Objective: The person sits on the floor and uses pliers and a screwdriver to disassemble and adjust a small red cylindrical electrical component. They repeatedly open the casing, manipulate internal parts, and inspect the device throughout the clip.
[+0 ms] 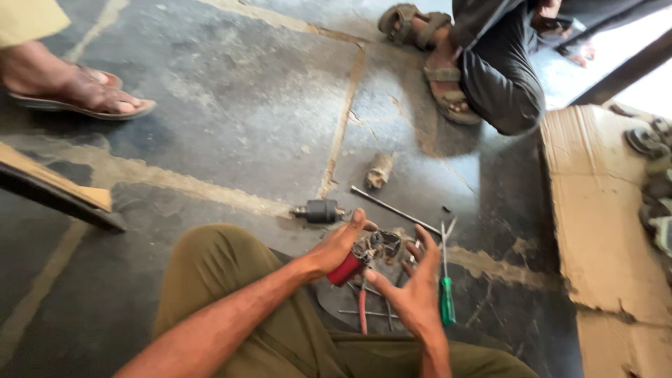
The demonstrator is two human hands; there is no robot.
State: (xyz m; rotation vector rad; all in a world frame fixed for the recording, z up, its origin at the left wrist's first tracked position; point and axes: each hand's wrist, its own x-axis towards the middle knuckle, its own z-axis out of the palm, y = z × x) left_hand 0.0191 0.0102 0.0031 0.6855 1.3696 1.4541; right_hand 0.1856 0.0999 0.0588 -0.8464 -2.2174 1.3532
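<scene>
Low in the middle of the frame, the person's left hand [336,248] has its fingers wrapped tight around a small metal machine part with a red end [364,255]. The right hand [413,287] is just beside it, fingers spread apart and bent, holding nothing. A green-handled screwdriver [446,280] lies right of the hands. A small dark motor piece [320,211] sits on the grey stone floor [231,105] above them.

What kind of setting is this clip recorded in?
Probably an informal floor-level repair workshop: a green-handled screwdriver, a small motor part and a metal rod lie on the stained concrete floor, where people in sandals sit.
</scene>
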